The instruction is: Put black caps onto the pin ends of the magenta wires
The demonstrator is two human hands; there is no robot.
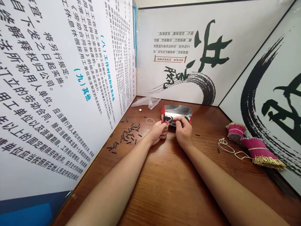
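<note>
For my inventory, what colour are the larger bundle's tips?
Gold tips, seen best in head view.

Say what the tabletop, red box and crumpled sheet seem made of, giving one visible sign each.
Tabletop: glossy wood or imitation; brown grain, soft reflections.
Red box: perhaps card, shiny foil lining; silvery, reflective inside.
Crumpled sheet: probably thin plastic; whitish, translucent, creased.

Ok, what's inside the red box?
Small black tubes lie in the red box. Your left hand and right hand cover part of its front, so whatever lies behind them can't be seen.

Bright, even light lays soft sheen on the tabletop [160,185].
</note>
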